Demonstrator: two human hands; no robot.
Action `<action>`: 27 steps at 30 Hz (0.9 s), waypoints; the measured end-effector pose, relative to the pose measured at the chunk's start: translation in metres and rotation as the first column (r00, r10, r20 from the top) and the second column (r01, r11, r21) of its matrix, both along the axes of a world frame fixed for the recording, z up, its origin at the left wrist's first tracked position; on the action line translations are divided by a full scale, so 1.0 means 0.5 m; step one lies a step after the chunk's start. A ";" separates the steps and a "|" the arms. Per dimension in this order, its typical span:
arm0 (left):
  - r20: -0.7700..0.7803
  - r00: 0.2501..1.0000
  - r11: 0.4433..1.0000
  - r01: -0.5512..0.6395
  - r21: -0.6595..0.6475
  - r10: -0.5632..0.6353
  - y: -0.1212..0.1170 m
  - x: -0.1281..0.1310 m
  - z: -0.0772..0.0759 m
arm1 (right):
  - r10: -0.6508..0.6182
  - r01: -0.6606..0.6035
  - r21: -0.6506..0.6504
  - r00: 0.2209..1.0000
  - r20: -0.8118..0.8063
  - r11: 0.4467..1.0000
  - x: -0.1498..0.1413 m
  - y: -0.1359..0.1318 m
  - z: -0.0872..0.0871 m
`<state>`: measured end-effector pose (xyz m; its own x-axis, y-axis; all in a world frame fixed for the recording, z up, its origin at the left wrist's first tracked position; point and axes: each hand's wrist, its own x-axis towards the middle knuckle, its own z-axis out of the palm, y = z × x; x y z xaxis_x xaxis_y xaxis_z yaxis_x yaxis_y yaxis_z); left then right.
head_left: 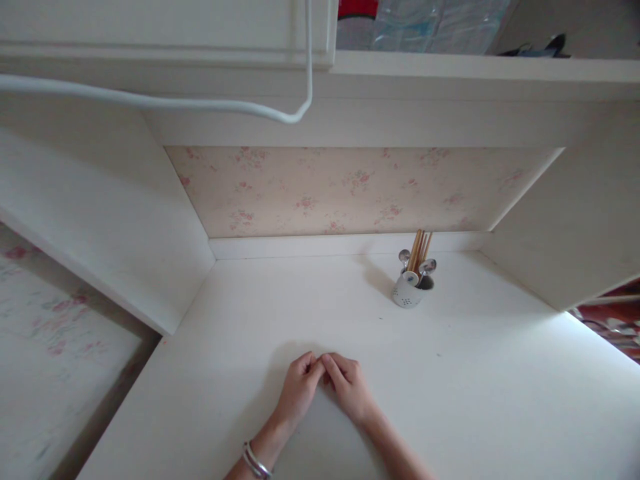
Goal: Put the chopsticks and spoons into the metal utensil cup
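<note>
My left hand (pixel 301 378) and my right hand (pixel 345 380) rest together on the white tabletop (pixel 280 300), near its front. Their fingers are curled in, and the thumbs meet at the middle. I see nothing held in either one. A silver bracelet (pixel 257 461) circles my left wrist. Farther back on the right stands a white holder (pixel 407 295) with small holes in its side. Several wooden chopsticks (pixel 419 252) and metal spoons (pixel 428 267) stick up out of it, along with a white spoon-like piece (pixel 411 277). Both hands are well apart from the holder.
White side panels (pixel 110 200) flank the tabletop, and floral wallpaper (pixel 325 190) covers the back. Overhead, a shelf (pixel 450 67) holds plastic-wrapped bottles (pixel 420 27). A white bent tube (pixel 200 103) crosses the upper left. Red items (pixel 613 320) show beyond the right edge.
</note>
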<state>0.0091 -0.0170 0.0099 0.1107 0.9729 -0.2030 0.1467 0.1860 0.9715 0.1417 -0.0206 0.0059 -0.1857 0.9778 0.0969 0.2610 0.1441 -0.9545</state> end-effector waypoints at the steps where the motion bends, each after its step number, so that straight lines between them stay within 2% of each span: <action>1: 0.001 1.000 1.000 -0.008 0.005 0.008 0.000 0.001 0.001 | 0.001 -0.001 -0.002 1.000 0.002 1.000 0.000 0.000 -0.001; 17: -0.010 1.000 1.000 -0.024 0.019 0.025 0.002 0.000 0.003 | 0.003 -0.002 -0.029 1.000 0.012 1.000 0.000 0.003 0.000; 27: 0.001 1.000 1.000 0.003 -0.016 -0.003 0.002 0.000 0.004 | 0.012 -0.011 -0.040 1.000 0.004 0.999 0.001 0.003 0.003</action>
